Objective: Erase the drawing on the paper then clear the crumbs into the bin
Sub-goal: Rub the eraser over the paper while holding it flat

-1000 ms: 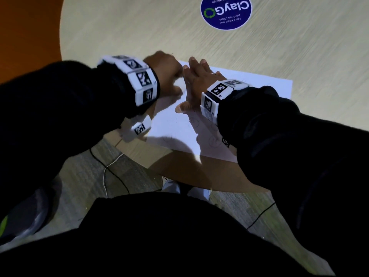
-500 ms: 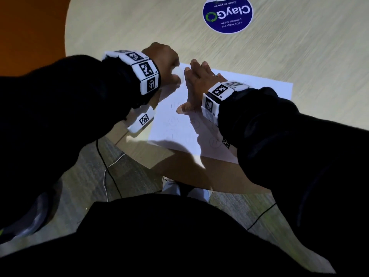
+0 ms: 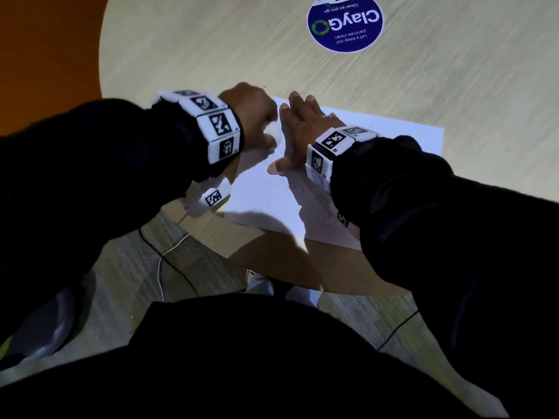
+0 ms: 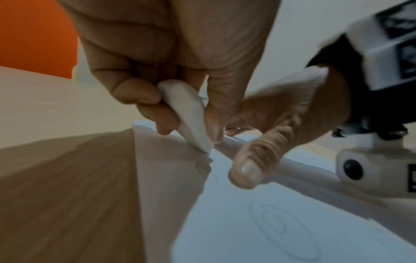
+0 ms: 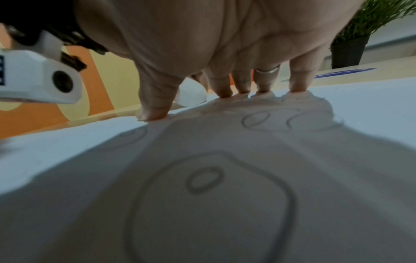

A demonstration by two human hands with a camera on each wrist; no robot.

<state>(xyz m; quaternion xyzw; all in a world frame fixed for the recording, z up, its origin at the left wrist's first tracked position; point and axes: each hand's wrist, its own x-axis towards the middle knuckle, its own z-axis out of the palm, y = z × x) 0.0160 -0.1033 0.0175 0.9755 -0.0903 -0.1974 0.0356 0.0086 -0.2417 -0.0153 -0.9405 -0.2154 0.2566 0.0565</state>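
Note:
A white sheet of paper (image 3: 266, 201) with faint pencil loops lies near the front edge of the round wooden table (image 3: 211, 49). My left hand (image 3: 257, 116) pinches a white eraser (image 4: 189, 115) between thumb and fingers, its tip touching the paper (image 4: 225, 222) near the sheet's left edge. My right hand (image 3: 302, 131) lies flat just to the right, straight fingertips (image 5: 225, 92) and thumb pressing the paper (image 5: 67, 160) down. Pencil ovals (image 5: 204, 179) show under the right palm. The eraser (image 5: 191, 94) shows beyond the thumb. No bin is in view.
A round blue sticker (image 3: 344, 24) sits on the table at the back. A potted plant (image 5: 360, 35) stands beyond the table. Below the table edge lie carpet and cables (image 3: 160, 267). An orange wall (image 3: 45, 55) is at the left.
The left hand with the eraser has shifted a little back and forth along the paper's left edge beside the right hand. The right hand has stayed flat on the sheet.

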